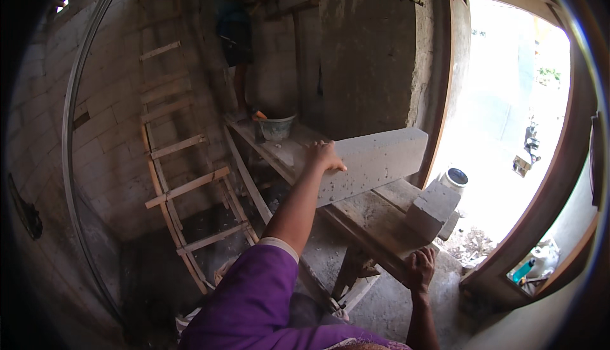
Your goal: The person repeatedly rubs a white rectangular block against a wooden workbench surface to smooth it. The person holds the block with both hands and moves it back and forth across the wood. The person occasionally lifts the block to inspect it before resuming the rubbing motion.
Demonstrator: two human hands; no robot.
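A long pale grey concrete block (pixel 381 159) stands on its narrow side across a plank scaffold (pixel 375 218). My left hand (pixel 325 157) is closed over the top edge near the block's left end, thumb on the near face. The palm side of that hand is hidden. My right hand (pixel 421 267) grips the near end of the planks, its fingers bent over the edge. Just beyond it, a smaller piece of block (pixel 433 210) rests at the right end of the scaffold.
A wooden ladder (pixel 190 188) leans at the left. A bucket (pixel 277 128) sits farther along the planks, near another person (pixel 236 32) standing there. A white pail (pixel 455 178) is beside the bright doorway, with rubble (pixel 470 248) on the ground. A curved pipe (pixel 71 108) runs up the left.
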